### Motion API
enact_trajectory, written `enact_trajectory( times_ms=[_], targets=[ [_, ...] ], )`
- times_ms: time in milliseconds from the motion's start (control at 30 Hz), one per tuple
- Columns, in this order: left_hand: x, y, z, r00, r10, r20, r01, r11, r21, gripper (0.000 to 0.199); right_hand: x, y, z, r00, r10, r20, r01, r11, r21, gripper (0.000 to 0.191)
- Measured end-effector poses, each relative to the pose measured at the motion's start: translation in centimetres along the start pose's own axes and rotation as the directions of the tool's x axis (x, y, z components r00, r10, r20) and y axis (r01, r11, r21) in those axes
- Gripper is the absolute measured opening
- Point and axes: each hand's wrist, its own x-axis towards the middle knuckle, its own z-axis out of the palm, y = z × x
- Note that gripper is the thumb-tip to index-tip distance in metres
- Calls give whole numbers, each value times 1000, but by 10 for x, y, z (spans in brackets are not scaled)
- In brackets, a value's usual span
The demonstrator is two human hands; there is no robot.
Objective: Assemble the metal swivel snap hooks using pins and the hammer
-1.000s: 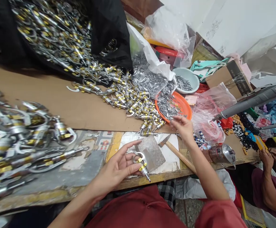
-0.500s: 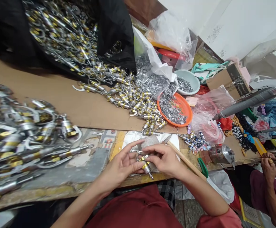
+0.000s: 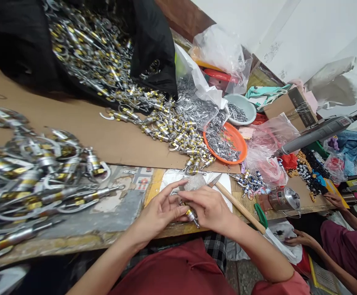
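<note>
Between both hands, above the bench's front edge, is a small silver-and-yellow metal piece [image 3: 192,216], its tip pointing down to the right. My left hand [image 3: 163,209] pinches it from the left with thumb and fingers. My right hand [image 3: 207,205] closes on it from the right, and its fingers cover the upper part. Just behind the fingers sits a grey block [image 3: 194,182] on white paper. Many similar pieces [image 3: 163,127] lie heaped beyond the hands, and a larger-looking pile [image 3: 43,164] is at the left.
An orange dish [image 3: 241,143] and a pale bowl [image 3: 249,110] hold small metal parts. A wooden-handled hammer [image 3: 240,207], a metal mug [image 3: 284,200] and a grey power tool [image 3: 316,133] are on the right. A co-worker's hands [image 3: 304,239] show at the far right.
My right hand's fingers have moved over the piece and now hide more of its upper part. The co-worker's hands have moved apart, one lower. The view has shifted slightly.
</note>
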Motion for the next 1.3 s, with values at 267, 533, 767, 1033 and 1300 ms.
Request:
enact_trajectory(
  times_ms=[267, 533, 767, 1033, 1300],
  targets=[
    [0, 0, 1, 1000, 17, 4, -17, 1000, 23, 68, -6, 5, -3, 903, 430, 7, -377, 783, 494, 38],
    [1, -4, 0, 998, 53, -22, -52, 998, 39, 65, 1, 7, 1, 843, 522, 131, -490, 643, 588, 44],
    [3, -6, -1, 999, 47, -22, -46, 998, 34, 65, -1, 5, 7, 916, 396, -65, -336, 845, 416, 26],
    [3, -5, -1, 999, 31, -18, -30, 998, 56, 67, -18, 10, -3, 880, 360, -309, -264, 913, 312, 21],
    [-1, 1, 2, 1000, 17, -19, -15, 995, 94, 71, -92, 53, -19, 863, 419, -283, -504, 753, -424, 39]
  ],
)
